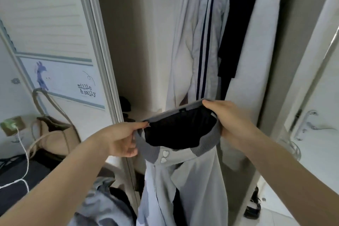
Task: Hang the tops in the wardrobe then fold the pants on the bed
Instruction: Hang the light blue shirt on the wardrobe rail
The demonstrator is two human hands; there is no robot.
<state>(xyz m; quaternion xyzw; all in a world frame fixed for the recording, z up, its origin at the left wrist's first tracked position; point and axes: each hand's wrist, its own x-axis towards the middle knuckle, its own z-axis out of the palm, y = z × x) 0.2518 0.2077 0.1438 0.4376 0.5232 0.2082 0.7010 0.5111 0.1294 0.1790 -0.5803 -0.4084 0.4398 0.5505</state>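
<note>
Both the left hand [122, 138] and right hand [228, 118] grip the grey top [183, 170] by its collar; with no hanger inside, it may slip floorward.

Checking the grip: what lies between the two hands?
In the head view, the grey top's stretched ribbed collar spans from left hand to right hand.

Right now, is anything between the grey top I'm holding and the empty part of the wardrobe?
Nothing visible. Both hands, left hand and right hand, hold the grey top by its collar before the open wardrobe; hanging clothes are to the right.
</note>
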